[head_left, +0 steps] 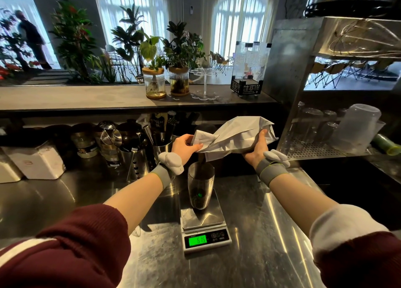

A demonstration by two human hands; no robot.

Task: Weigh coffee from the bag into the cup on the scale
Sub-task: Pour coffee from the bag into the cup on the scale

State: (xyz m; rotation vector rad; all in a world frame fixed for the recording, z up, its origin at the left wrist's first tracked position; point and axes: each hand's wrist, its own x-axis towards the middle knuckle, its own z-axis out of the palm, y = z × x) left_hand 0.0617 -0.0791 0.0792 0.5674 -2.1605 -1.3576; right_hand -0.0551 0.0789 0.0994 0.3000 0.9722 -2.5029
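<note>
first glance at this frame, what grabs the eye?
Both hands hold a crumpled white bag tipped over a metal cup, the left hand at its mouth end, the right hand under its far end. The cup stands on a scale at centre of the steel counter, its green display lit. Behind, potted plants line a shelf before bright arched windows.

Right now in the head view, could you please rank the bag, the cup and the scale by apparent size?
1. Bag, largest.
2. Scale, though it sits nearer the camera.
3. Cup, smallest.
</note>
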